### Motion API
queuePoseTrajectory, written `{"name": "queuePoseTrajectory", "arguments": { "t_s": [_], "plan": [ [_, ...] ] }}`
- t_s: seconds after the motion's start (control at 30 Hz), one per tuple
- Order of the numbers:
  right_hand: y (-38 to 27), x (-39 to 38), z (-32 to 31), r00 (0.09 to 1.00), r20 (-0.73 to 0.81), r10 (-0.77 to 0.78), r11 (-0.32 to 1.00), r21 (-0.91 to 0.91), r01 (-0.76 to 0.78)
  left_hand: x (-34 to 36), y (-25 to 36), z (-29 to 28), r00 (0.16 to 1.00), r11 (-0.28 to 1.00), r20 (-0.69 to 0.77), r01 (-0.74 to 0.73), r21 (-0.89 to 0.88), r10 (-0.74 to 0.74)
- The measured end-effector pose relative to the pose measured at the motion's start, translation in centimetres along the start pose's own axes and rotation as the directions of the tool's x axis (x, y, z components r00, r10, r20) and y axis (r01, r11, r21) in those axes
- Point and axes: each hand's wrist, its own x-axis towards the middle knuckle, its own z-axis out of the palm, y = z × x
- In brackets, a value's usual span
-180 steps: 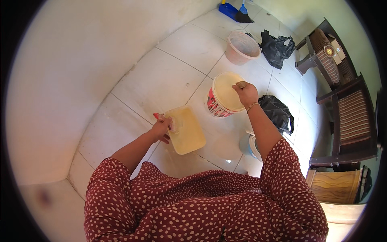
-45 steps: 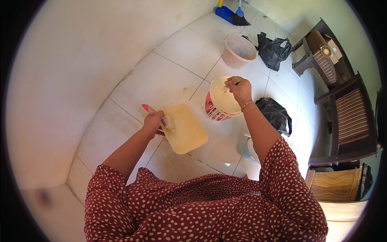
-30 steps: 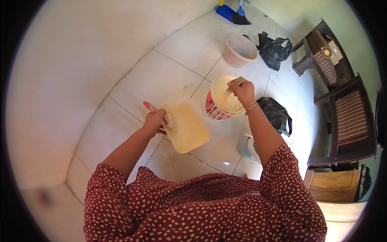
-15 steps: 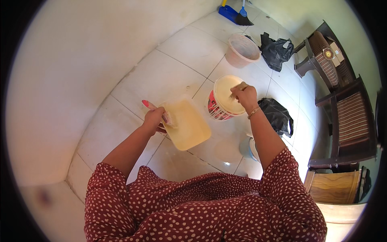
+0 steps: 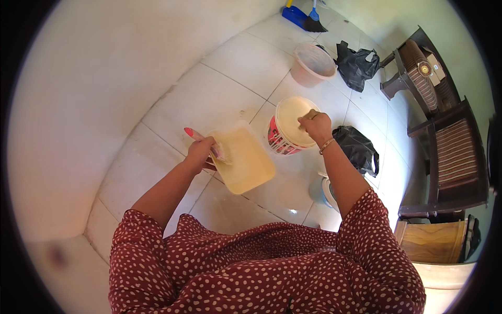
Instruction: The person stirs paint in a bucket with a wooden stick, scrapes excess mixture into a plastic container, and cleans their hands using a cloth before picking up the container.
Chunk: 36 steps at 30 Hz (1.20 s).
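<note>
Head camera view showed a person's two bare hands at work over a pale tile floor (image 5: 225, 83). On the left, the left hand (image 5: 201, 152) had its fingers wrapped around a brush (image 5: 192, 134) and the left edge of a cream tray (image 5: 251, 170). The brush had a red end that pointed to the far left, and its hairy end lay over the tray. I could not tell if the tray touched the floor. To the right of the tray, and a bit farther away, stood a white bucket (image 5: 283, 142) with red marks on its side. It had thick cream stuff (image 5: 291, 116) in it. The right hand (image 5: 316, 128) was over the right side of this bucket, with its fingers bent tight around a small brown thing (image 5: 312, 113). I could not tell what that thing was. A bracelet (image 5: 327, 146) went around the right wrist. A black bag (image 5: 356, 150) sat just right of the right arm, and a light blue pail (image 5: 319, 190) was nearer, partly behind that arm. Farther away stood a pink bucket (image 5: 314, 65), with another black bag (image 5: 357, 68) beside it on the right.
</note>
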Motion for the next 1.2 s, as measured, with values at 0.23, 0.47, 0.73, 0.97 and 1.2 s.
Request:
{"name": "queuePoseTrajectory", "arguments": {
  "t_s": [0.23, 0.47, 0.73, 0.97, 1.2],
  "plan": [
    [0.1, 2.3, 0.5, 0.972, -0.227, -0.054, 0.933, 0.335, 0.130, 0.7, -0.8, 0.3, 0.999, 1.000, 0.047, 0.007, 0.023, -0.008],
    [1.7, 0.6, -0.4, 0.974, -0.060, -0.219, 0.909, -0.376, 0.181, 0.2, -0.8, -0.2, 0.998, 0.998, 0.068, -0.003, 0.056, -0.001],
    [-1.8, 1.1, 0.5, 0.981, -0.191, -0.016, 0.956, 0.286, 0.071, -0.1, -0.8, 0.4, 0.995, 0.999, 0.101, 0.004, 0.035, -0.007],
    [3.5, 1.6, -0.7, 0.974, -0.091, -0.209, 0.923, -0.347, 0.165, -0.9, -0.7, 2.0, 0.996, 0.998, 0.092, -0.003, 0.062, -0.003],
    [-0.7, -0.6, -0.2, 0.994, -0.065, -0.090, 0.989, 0.109, 0.096, -0.4, -1.2, 1.0, 0.996, 1.000, 0.090, 0.013, -0.015, -0.012]
  ]
}}
